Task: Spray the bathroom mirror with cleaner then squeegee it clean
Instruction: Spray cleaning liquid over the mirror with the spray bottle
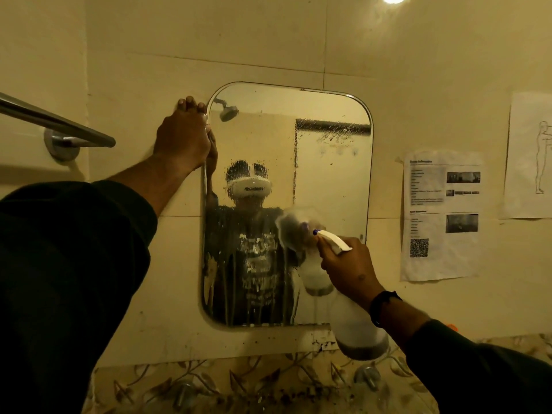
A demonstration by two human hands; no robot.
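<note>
A rounded rectangular mirror (328,174) hangs on the tiled wall, wet with droplets and streaks running down its lower half. My left hand (182,138) grips the mirror's upper left edge, fingers curled around it. My right hand (348,264) holds a white spray bottle (355,327) by its neck, nozzle with a blue tip pointed at the glass. A mist cloud (291,231) spreads on the mirror right in front of the nozzle. No squeegee is in view.
A metal towel bar (56,121) juts out at the left, close to my left arm. Printed paper sheets (442,216) are taped to the wall right of the mirror. Patterned tiles and tap fittings (367,377) lie below.
</note>
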